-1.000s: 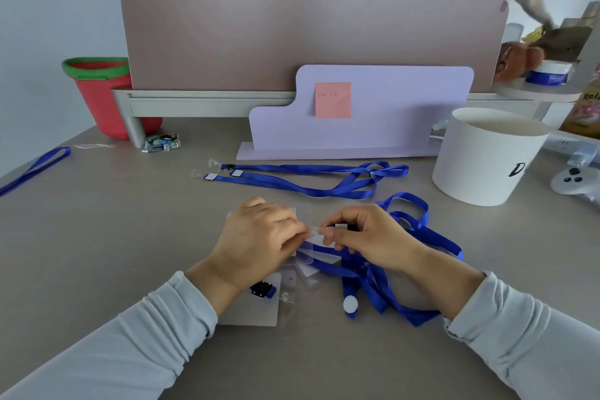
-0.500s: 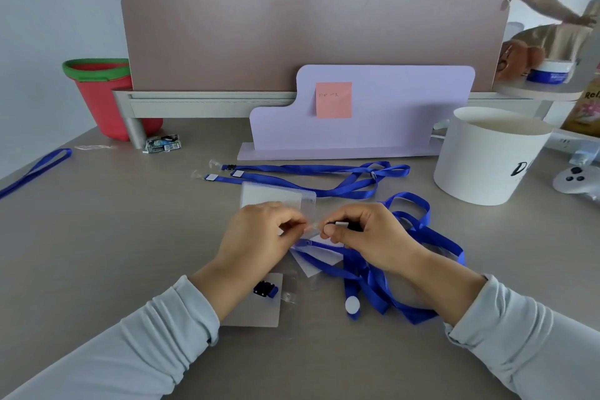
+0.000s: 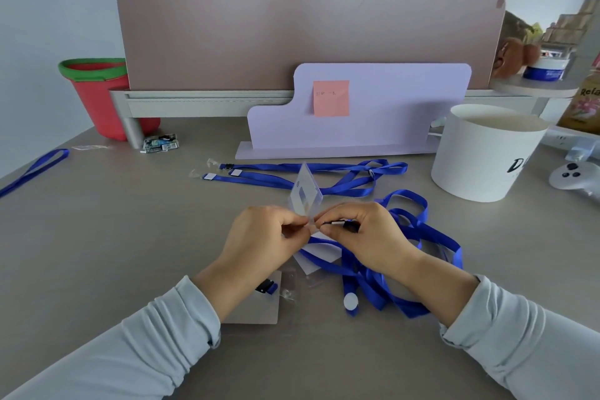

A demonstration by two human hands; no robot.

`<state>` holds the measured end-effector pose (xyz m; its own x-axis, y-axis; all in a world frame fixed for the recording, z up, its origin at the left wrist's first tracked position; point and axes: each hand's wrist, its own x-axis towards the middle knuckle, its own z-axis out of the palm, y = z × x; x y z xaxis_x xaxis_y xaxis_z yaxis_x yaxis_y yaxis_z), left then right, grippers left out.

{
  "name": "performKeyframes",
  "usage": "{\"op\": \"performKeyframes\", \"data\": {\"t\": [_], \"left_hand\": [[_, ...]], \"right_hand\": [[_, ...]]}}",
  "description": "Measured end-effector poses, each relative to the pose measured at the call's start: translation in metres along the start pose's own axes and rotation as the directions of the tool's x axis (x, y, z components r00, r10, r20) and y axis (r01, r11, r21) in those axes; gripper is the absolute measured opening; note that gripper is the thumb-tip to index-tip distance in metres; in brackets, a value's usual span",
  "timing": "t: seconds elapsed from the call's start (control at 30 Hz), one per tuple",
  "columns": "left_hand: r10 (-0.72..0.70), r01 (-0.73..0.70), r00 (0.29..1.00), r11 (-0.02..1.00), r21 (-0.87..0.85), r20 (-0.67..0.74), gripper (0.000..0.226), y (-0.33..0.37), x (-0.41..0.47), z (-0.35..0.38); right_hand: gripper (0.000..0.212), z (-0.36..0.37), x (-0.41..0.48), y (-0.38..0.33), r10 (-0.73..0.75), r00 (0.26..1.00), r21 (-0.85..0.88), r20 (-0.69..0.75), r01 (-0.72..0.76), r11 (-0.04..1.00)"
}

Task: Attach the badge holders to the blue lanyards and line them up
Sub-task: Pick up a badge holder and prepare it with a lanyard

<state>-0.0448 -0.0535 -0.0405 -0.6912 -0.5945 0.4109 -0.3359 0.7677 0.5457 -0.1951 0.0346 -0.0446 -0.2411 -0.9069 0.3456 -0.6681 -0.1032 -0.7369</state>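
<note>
Writing: white tub shows black "D", rest cut off; packet at right edge reads "Rela"; pink note scribble illegible. Left grip pinches lower end of clear badge holder. Right grip pinches lanyard clip, fingertips of both meeting. Holder held above table, beside tangled lanyards. Versus half second ago: holder turned from broad-face to upright, near edge-on. Two straight lanyards behind hands. Wide table stretch between left grip and stray lanyard at left table edge.
</note>
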Motion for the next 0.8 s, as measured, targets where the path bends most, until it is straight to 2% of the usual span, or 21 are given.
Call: {"op": "performKeyframes", "data": {"t": [0.47,0.6,0.8], "left_hand": [[0.018,-0.018,1.000,0.999,0.042,0.004,0.019,0.0023,0.0000,0.0036],[0.026,-0.023,0.999,0.998,0.060,-0.036,0.016,0.0013,0.0013,0.0058],[0.101,-0.094,0.994,0.985,0.144,-0.039,0.017,0.0031,0.0023,0.0063]], "right_hand": [[0.018,-0.0008,0.0009,-0.0048,-0.036,0.999,-0.065,-0.020,0.035,0.997],[0.017,0.0015,0.0009,-0.0050,-0.041,0.999,-0.084,-0.034,0.038,0.996],[0.015,0.0027,-0.0001,-0.0050,-0.027,0.998,-0.104,-0.052,0.021,0.994]]}}
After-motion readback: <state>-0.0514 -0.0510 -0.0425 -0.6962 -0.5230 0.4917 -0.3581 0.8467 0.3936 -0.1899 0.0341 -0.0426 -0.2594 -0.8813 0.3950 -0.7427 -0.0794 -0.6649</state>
